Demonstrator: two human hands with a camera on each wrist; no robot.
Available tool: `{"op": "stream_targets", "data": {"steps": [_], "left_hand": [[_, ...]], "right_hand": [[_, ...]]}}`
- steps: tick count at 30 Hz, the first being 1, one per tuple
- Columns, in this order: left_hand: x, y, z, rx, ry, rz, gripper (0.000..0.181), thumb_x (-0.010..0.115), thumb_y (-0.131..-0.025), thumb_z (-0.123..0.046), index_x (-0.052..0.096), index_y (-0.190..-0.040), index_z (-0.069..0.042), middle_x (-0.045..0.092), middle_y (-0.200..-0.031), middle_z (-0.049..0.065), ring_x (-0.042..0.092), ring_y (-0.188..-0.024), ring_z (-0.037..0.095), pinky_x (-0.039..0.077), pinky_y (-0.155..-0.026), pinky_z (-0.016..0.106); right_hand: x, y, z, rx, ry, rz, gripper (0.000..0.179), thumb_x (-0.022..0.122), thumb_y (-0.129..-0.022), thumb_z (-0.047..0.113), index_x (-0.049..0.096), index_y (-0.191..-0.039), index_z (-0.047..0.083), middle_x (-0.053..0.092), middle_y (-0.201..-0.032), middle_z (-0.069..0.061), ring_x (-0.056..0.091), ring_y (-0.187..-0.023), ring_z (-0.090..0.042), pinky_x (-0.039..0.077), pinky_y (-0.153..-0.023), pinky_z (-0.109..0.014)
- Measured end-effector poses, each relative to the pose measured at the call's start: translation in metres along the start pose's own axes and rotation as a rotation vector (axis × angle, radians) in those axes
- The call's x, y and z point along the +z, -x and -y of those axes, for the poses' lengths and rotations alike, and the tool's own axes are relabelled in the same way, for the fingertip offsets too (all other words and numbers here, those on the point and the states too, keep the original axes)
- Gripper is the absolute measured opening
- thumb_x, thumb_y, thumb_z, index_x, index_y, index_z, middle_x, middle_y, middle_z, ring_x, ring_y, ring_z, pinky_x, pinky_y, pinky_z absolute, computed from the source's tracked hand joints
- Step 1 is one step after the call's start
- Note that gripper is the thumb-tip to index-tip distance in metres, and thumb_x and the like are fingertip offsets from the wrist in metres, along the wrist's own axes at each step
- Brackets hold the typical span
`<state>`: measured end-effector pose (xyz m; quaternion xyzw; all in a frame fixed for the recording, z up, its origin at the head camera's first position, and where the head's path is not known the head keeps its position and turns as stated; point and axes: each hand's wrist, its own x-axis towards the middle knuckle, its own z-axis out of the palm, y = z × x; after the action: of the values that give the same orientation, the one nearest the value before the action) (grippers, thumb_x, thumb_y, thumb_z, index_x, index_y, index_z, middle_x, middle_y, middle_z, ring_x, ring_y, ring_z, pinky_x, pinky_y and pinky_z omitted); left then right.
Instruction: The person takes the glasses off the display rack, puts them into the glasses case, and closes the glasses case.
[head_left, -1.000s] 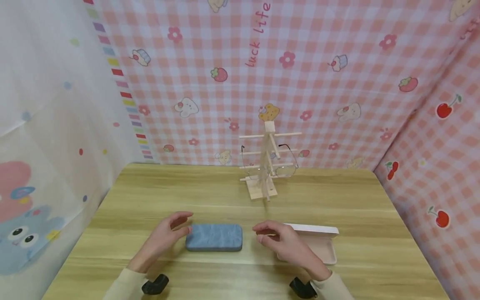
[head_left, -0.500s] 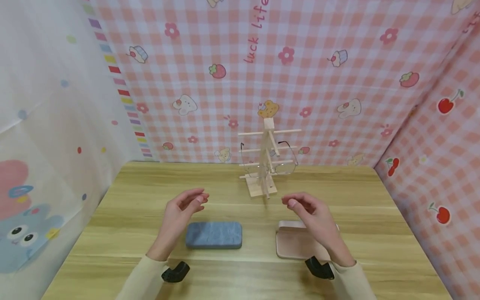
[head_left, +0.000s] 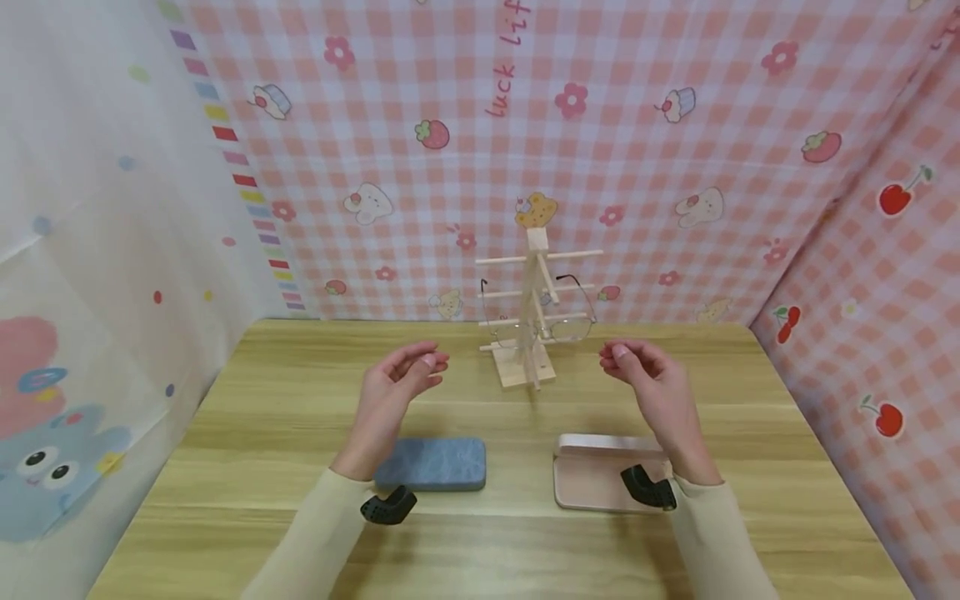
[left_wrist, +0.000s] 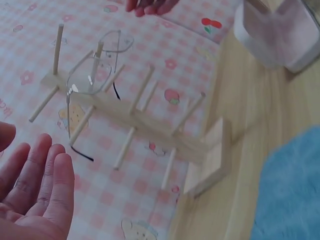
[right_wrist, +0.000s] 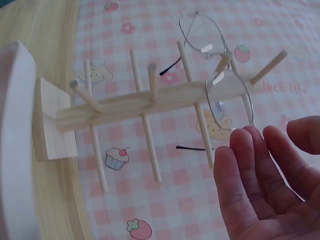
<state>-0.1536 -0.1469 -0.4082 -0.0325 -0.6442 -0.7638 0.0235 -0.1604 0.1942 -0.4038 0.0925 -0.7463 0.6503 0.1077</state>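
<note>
Thin wire-framed glasses [head_left: 572, 330] hang on a wooden peg stand [head_left: 517, 367] at the back of the table. In the left wrist view the glasses [left_wrist: 90, 75] rest across the pegs, temples spread. My left hand [head_left: 393, 396] hovers left of the stand, its fingers loosely bent and holding nothing. To the right of the stand my right hand [head_left: 667, 404] is raised too, with nothing in its fingers. From the right wrist view, that hand [right_wrist: 265, 185] looks close to the lower lens [right_wrist: 230, 97]; contact cannot be told.
A closed blue glasses case [head_left: 442, 463] lies below my left hand, partly hidden by the wrist. An opened pale pink case [head_left: 592, 487] lies under my right wrist. Checked cloth [head_left: 450, 83] hangs behind the wooden table [head_left: 480, 542].
Both hands have risen and moved forward from beside the two cases to either side of the stand. The cases, glasses and stand stay where they were; the view has shifted slightly.
</note>
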Motion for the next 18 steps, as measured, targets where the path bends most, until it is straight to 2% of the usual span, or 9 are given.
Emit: {"op": "stream_targets", "data": {"steps": [5,13,18], "left_hand": [[0.015,-0.011,-0.004,0.003,0.050,-0.008,0.031,0.065,-0.103,-0.011,0.062,-0.130,0.005,0.069,-0.122,0.023,0.070,-0.108,0.025,0.058,-0.097,0.040],[0.035,-0.029,-0.004,-0.015,0.108,-0.053,0.034,0.064,-0.101,-0.006,0.060,-0.132,0.009,0.072,-0.116,0.021,0.069,-0.108,0.031,0.060,-0.093,0.035],[0.045,-0.037,-0.001,-0.045,0.152,-0.090,0.032,0.064,-0.100,-0.002,0.061,-0.130,0.008,0.073,-0.111,0.019,0.071,-0.103,0.028,0.060,-0.091,0.032]], "right_hand": [[-0.003,-0.013,0.001,0.038,0.005,-0.026,0.043,0.059,-0.108,0.027,0.063,-0.123,-0.013,0.070,-0.113,-0.017,0.071,-0.101,-0.019,0.059,-0.090,-0.025],[0.001,-0.033,0.007,0.083,-0.006,-0.062,0.043,0.061,-0.106,0.025,0.061,-0.129,-0.012,0.069,-0.111,-0.016,0.070,-0.098,-0.018,0.060,-0.087,-0.024],[0.001,-0.040,0.009,0.103,-0.029,-0.077,0.042,0.061,-0.106,0.024,0.061,-0.131,-0.009,0.070,-0.107,-0.009,0.070,-0.095,-0.014,0.060,-0.086,-0.023]]}}
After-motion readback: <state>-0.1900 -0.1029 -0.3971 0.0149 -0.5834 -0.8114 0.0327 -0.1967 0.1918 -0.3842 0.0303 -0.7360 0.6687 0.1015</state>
